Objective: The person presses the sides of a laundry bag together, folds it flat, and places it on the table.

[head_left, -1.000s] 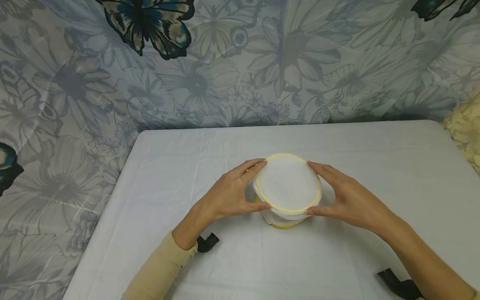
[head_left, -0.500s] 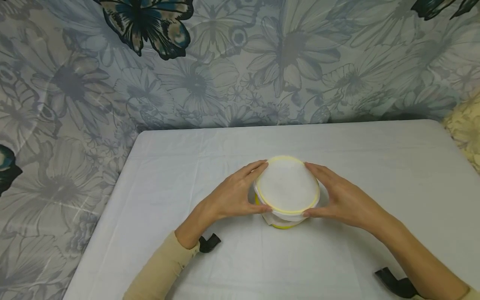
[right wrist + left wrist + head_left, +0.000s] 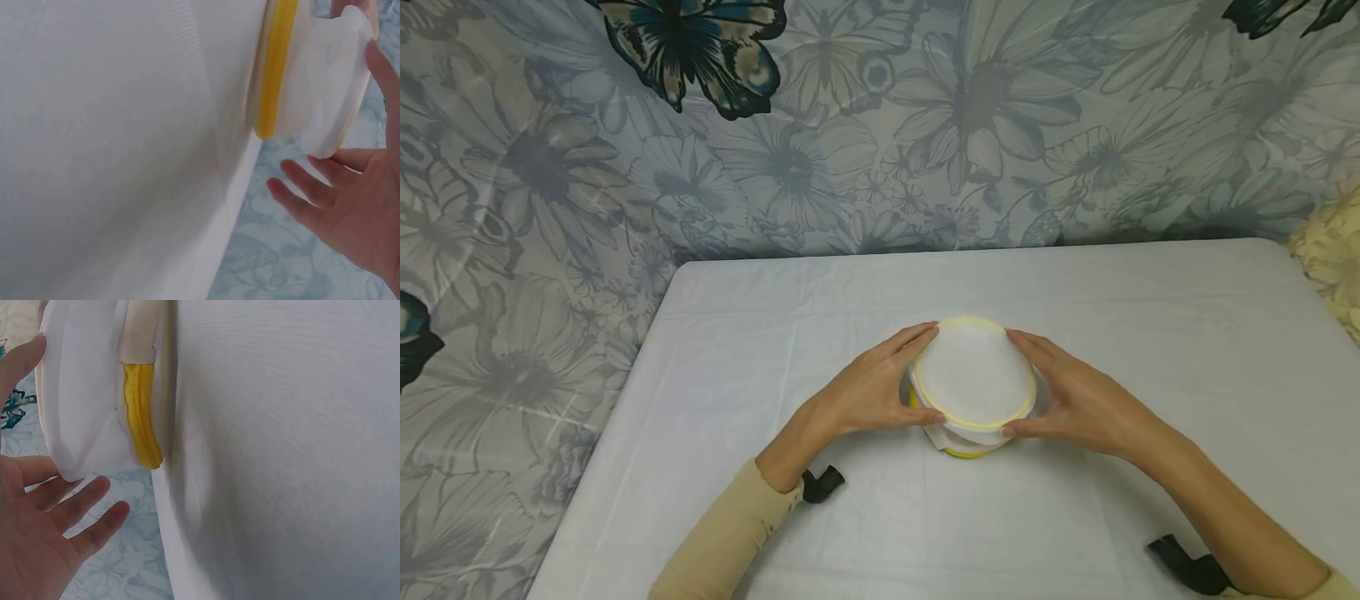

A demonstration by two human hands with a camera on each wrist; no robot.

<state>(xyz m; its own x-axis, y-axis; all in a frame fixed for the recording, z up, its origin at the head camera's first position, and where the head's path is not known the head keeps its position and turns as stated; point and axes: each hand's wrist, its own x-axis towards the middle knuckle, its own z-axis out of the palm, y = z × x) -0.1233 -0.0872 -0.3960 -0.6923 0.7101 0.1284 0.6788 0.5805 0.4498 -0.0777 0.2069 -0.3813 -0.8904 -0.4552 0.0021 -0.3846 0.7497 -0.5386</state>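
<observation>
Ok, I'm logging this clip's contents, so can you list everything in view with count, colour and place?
round mesh pouch: one, white with yellow rim and zipper, mid-table between both hands
table: one, covered in white cloth, fills the foreground
floral backdrop: one, grey-blue with dark butterflies, behind the table
cream lacy fabric: one piece, far right edge
black straps: two, one by each wrist
sleeve: beige, on the left arm
left hand: thumb and fingers against the pouch's left edge
right hand: thumb and fingers against its right edge
</observation>
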